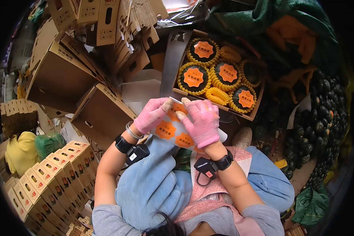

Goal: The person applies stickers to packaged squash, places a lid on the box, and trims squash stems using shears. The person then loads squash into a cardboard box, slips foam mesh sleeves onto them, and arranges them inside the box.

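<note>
Both my hands wear pink gloves and meet at the top edge of a sheet of orange stickers above my lap. My left hand pinches the sheet's upper left edge between thumb and fingers. On the right, my right hand has its thumb and fingertips closed on the sheet's upper right part. Just beyond them stands an open cardboard box of dark green pumpkins in yellow foam nets. Several, such as the front right pumpkin, bear an orange label; the one at the right edge shows none.
Open empty cartons and stacked flat cardboard lie to the left. Rows of closed printed boxes stand at the lower left. A large heap of dark green pumpkins fills the right side, with green sheeting behind.
</note>
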Demonstrator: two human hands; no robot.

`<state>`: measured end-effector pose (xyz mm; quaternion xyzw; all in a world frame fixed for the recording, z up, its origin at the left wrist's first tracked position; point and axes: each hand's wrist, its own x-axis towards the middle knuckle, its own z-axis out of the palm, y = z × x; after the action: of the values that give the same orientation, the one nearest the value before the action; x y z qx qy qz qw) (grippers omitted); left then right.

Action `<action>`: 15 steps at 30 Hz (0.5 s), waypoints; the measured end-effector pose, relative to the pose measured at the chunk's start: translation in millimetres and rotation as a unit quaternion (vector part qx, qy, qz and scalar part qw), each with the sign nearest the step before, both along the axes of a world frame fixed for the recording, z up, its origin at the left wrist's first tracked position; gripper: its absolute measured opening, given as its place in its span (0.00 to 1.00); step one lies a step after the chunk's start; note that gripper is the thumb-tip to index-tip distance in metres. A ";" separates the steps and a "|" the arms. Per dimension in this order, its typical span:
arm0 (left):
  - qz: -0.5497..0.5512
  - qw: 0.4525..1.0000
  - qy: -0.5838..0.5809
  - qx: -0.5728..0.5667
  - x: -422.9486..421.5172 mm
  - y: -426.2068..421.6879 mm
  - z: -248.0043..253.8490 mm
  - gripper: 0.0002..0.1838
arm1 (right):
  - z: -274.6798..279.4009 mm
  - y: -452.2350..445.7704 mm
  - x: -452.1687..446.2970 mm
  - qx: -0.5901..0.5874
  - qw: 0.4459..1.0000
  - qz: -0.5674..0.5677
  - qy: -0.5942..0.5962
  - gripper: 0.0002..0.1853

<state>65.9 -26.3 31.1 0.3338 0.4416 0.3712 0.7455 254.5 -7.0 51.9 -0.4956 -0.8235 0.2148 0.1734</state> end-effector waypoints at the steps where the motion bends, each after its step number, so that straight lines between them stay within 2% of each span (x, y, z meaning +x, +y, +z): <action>1: 0.017 1.000 -0.015 -0.010 0.1 -0.4 3.1 0.21 | -2.1 -1.0 -3.4 0.032 0.999 0.000 -0.001 0.21; 4: 0.005 0.998 -0.052 -0.044 -4.8 1.9 2.5 0.23 | -6.2 -2.8 -7.3 0.122 0.992 0.004 -0.010 0.19; 6: -0.011 0.993 -0.081 -0.089 -8.3 3.4 2.4 0.22 | -6.3 -0.8 -8.8 0.129 0.990 0.050 0.024 0.19; 8: 0.052 0.992 -0.069 -0.090 -6.0 0.8 -1.2 0.20 | -2.5 -3.9 -6.6 0.025 0.991 0.082 0.098 0.18; 11: 0.008 0.993 -0.055 -0.101 -16.2 0.0 -7.2 0.21 | -5.5 -5.4 -2.3 -0.074 0.973 0.089 0.198 0.13; 14: 0.060 0.991 0.000 -0.123 -21.6 -1.8 -9.3 0.20 | 5.2 11.9 14.0 -0.195 0.913 0.142 0.329 0.11; 15: 0.099 0.986 0.016 -0.133 -25.7 -1.1 -8.6 0.20 | 11.3 24.0 25.4 -0.264 0.866 0.150 0.397 0.09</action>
<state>40.3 -27.4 22.5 0.1926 0.5299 0.3754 0.7356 279.9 17.1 63.2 -0.2665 -0.6617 0.6264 0.3143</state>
